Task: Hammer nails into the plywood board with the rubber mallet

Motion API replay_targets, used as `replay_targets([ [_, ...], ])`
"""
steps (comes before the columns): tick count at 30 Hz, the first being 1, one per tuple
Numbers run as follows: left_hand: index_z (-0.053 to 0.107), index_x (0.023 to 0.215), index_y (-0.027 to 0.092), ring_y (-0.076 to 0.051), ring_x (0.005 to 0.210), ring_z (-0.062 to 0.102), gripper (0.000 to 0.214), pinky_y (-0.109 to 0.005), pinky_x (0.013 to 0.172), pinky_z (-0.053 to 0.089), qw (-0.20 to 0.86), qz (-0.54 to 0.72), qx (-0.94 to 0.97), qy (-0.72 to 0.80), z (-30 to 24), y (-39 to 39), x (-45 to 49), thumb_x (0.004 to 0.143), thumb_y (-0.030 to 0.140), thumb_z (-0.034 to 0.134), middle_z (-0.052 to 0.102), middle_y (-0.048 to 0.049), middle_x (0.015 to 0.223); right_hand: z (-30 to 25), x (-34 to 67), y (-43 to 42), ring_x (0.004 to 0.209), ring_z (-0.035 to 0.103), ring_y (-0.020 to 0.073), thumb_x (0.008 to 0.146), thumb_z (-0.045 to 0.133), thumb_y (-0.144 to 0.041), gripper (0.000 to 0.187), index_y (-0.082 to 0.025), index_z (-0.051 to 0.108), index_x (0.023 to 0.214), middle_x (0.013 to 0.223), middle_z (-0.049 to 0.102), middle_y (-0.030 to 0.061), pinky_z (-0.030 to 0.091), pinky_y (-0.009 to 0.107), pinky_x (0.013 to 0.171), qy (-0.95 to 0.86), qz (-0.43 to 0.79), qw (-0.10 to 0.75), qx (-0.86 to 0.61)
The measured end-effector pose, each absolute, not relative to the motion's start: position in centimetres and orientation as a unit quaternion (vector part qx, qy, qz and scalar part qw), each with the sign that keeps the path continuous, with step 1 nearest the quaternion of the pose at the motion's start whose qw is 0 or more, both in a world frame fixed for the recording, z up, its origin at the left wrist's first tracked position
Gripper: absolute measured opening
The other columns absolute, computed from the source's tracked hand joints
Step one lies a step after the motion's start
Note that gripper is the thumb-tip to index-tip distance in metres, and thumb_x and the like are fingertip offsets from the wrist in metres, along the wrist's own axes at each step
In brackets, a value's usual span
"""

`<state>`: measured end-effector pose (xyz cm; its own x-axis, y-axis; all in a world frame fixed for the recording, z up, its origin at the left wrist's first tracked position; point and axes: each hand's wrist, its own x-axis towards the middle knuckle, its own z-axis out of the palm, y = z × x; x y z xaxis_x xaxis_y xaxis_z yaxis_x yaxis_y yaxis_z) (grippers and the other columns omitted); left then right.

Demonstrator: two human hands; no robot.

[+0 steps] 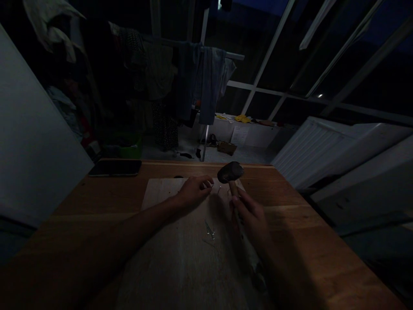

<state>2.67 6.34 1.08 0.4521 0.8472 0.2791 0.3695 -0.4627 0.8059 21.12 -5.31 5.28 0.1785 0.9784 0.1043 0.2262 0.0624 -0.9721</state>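
Note:
A hammer with a dark, heavy head (230, 172) and a wooden handle is gripped in my right hand (253, 213), its head raised above the far part of a pale wooden board (180, 258). At the board's far side my left hand (195, 191) is closed, thumb and fingers pinched around a nail (212, 185) of which only a small bright bit shows. Just right of those fingertips another nail (220, 189) stands up from the board. Several loose nails (209, 231) lie in a small group nearer to me.
The board rests on a brown wooden table (309, 224). A dark phone (115, 168) lies at the table's far left corner. Beyond the table, clothes (209, 82) hang on a drying rack. A white ribbed panel (309, 146) stands at the right. The room is dim.

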Motion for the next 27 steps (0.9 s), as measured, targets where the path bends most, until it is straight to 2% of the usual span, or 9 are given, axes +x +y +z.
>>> replay_targets([
  [3, 0.076, 0.091, 0.017, -0.016, 0.078, 0.069, 0.015, -0.026, 0.075, 0.051, 0.332, 0.344, 0.787, 0.391, 1.1, 6.3, 2.6, 0.082, 0.013, 0.065, 0.077, -0.0025, 0.087, 5.1, 20.4, -5.3, 0.043, 0.049, 0.0132, 0.083, 0.066, -0.06, 0.049, -0.018, 0.073, 0.106, 0.062, 0.059, -0.0022, 0.04, 0.025, 0.038, -0.527, 0.39, 0.493, -0.573],
  [7, 0.077, 0.088, 0.017, -0.017, 0.078, 0.068, 0.015, -0.026, 0.075, 0.05, 0.326, 0.324, 0.789, 0.407, 1.3, 6.2, 2.6, 0.081, 0.013, 0.065, 0.076, -0.0022, 0.083, 4.5, 20.1, -5.7, 0.036, 0.047, 0.0113, 0.087, 0.062, -0.058, 0.04, -0.02, 0.071, 0.094, 0.061, 0.058, -0.0037, 0.037, 0.024, 0.033, -0.503, 0.462, 0.485, -0.546],
  [10, 0.079, 0.085, 0.016, -0.018, 0.08, 0.067, 0.013, -0.028, 0.076, 0.049, 0.295, 0.318, 0.801, 0.412, 1.5, 6.3, 2.5, 0.079, 0.014, 0.068, 0.074, -0.0036, 0.085, 4.4, 20.3, -6.0, 0.035, 0.048, 0.0107, 0.086, 0.065, -0.055, 0.04, -0.019, 0.071, 0.102, 0.067, 0.062, -0.0031, 0.038, 0.024, 0.032, -0.482, 0.479, 0.5, -0.537],
  [14, 0.08, 0.083, 0.017, -0.018, 0.079, 0.064, 0.012, -0.028, 0.076, 0.049, 0.268, 0.312, 0.812, 0.413, 1.4, 6.4, 2.5, 0.079, 0.015, 0.069, 0.071, -0.0042, 0.083, 4.6, 20.3, -6.3, 0.036, 0.049, 0.0106, 0.084, 0.067, -0.056, 0.051, -0.019, 0.069, 0.119, 0.071, 0.063, -0.0029, 0.04, 0.024, 0.032, -0.479, 0.466, 0.507, -0.543],
  [20, 0.08, 0.083, 0.015, -0.016, 0.075, 0.062, 0.013, -0.026, 0.07, 0.046, 0.267, 0.302, 0.815, 0.417, 1.2, 6.6, 2.4, 0.079, 0.015, 0.068, 0.069, -0.0034, 0.081, 4.2, 20.1, -6.7, 0.038, 0.05, 0.0114, 0.09, 0.063, -0.057, 0.048, -0.018, 0.071, 0.117, 0.067, 0.063, -0.002, 0.041, 0.024, 0.034, -0.529, 0.447, 0.475, -0.543],
  [27, 0.076, 0.084, 0.014, -0.017, 0.076, 0.062, 0.011, -0.027, 0.07, 0.045, 0.263, 0.298, 0.819, 0.414, 1.1, 6.6, 2.5, 0.078, 0.013, 0.067, 0.068, -0.0034, 0.083, 3.8, 20.3, -6.3, 0.043, 0.053, 0.0128, 0.089, 0.064, -0.056, 0.048, -0.017, 0.074, 0.115, 0.066, 0.065, -0.0006, 0.043, 0.024, 0.038, -0.549, 0.406, 0.473, -0.556],
])
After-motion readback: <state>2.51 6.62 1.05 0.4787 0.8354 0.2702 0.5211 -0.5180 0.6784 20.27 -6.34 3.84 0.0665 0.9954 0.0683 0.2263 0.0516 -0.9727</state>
